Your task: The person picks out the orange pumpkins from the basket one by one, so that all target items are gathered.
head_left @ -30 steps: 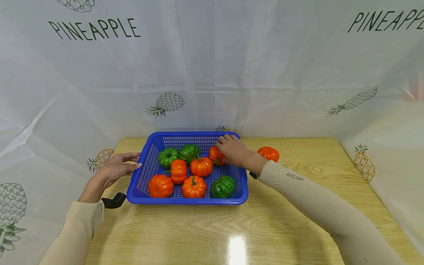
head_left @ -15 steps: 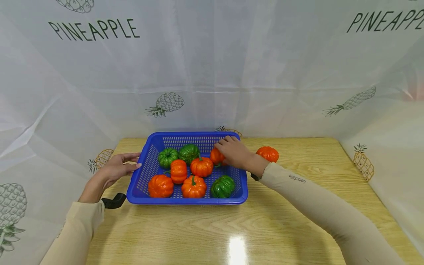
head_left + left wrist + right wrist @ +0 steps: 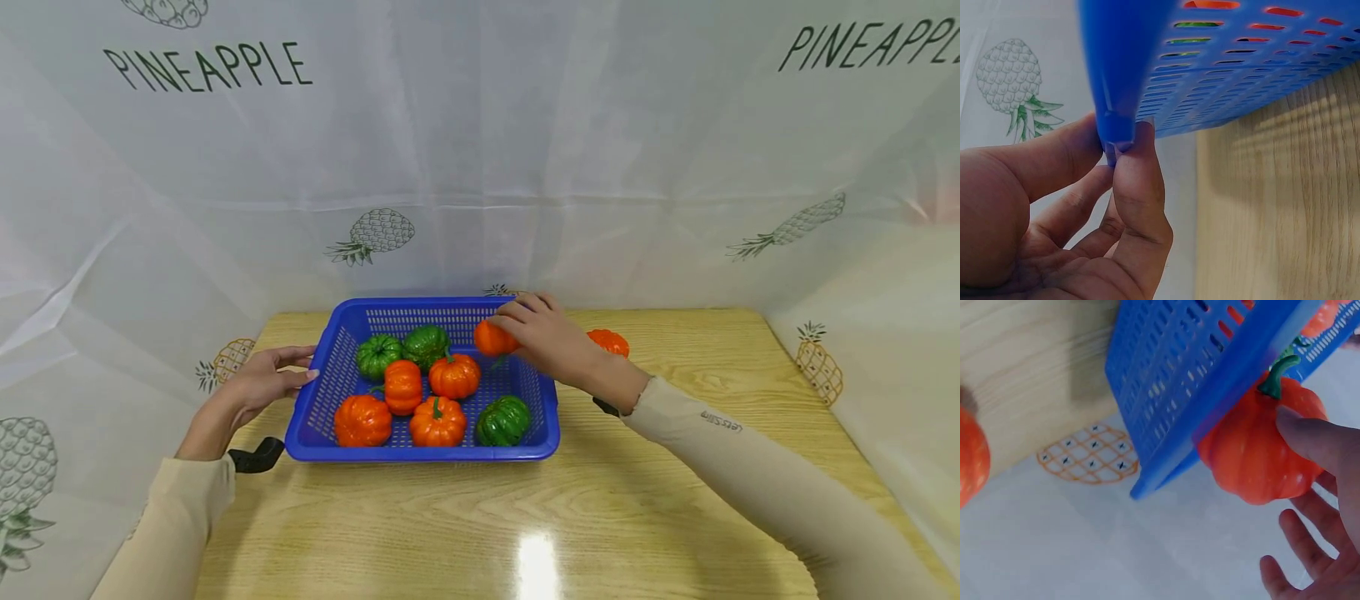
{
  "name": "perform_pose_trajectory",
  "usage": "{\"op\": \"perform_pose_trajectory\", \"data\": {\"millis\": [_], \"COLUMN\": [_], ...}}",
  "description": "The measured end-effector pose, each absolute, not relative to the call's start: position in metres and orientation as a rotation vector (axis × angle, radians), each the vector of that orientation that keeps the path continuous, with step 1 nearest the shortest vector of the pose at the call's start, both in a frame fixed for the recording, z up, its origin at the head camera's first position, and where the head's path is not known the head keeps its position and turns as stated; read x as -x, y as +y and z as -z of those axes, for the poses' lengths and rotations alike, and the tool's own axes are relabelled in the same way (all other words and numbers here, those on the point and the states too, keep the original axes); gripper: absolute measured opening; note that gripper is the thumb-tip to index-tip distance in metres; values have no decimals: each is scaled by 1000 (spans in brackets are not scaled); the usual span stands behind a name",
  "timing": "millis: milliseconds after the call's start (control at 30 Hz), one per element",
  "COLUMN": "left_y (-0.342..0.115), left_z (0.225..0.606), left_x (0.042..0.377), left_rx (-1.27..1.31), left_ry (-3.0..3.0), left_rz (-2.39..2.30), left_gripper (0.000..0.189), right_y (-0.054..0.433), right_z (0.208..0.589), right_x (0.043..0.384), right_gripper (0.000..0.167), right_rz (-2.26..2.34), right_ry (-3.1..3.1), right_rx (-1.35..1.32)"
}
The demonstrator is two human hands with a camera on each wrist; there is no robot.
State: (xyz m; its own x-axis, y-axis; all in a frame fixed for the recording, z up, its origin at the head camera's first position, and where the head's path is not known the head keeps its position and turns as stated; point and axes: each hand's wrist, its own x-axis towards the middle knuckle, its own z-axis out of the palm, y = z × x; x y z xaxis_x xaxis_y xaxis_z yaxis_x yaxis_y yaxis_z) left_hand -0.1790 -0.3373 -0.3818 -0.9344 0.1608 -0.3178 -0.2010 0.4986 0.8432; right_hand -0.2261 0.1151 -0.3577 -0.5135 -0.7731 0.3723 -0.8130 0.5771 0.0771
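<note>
A blue plastic basket (image 3: pixel 420 454) with slotted walls holds several small toy pumpkins. My left hand (image 3: pixel 266 382) is at its left side; in the left wrist view thumb and forefinger pinch the basket's rim (image 3: pixel 1116 128). Over the back right corner, my right hand (image 3: pixel 551 342) grips an orange pumpkin (image 3: pixel 492 337), raised to about rim height. The right wrist view shows the thumb on top of this pumpkin (image 3: pixel 1260 450), near its green stem, with fingers beneath. Inside the basket lie orange pumpkins, such as one at the front (image 3: pixel 438 423), and green ones, such as one at front right (image 3: pixel 504 421).
Another orange pumpkin (image 3: pixel 609 342) sits on the wooden table (image 3: pixel 420 533) right of the basket, partly behind the right forearm. A white sheet (image 3: pixel 480 167) printed with pineapples hangs behind the table and along its sides.
My right hand has risen and shifted slightly right, lifting the orange pumpkin from the basket's back right corner. The left hand and the basket stay in place.
</note>
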Motion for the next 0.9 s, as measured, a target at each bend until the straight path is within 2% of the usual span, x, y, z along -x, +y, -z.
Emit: {"op": "perform_pose_trajectory", "data": {"millis": [467,733,900], "left_y": [-338,-339,-338], "left_z": [381,382,382], "left_x": [179,179,179], "left_rx": [33,19,29], "left_ry": [2377,2382,2379], "left_rz": [-1413,-1408,-1413], "left_gripper": [67,68,68], "right_y": [168,208,232], "right_z": [346,351,358], "right_x": [211,208,206], "right_gripper": [65,76,74], "right_rz": [-148,-137,-165], "right_ry": [-2270,-2238,-2269], "right_rx": [-1240,-1157,-1105]}}
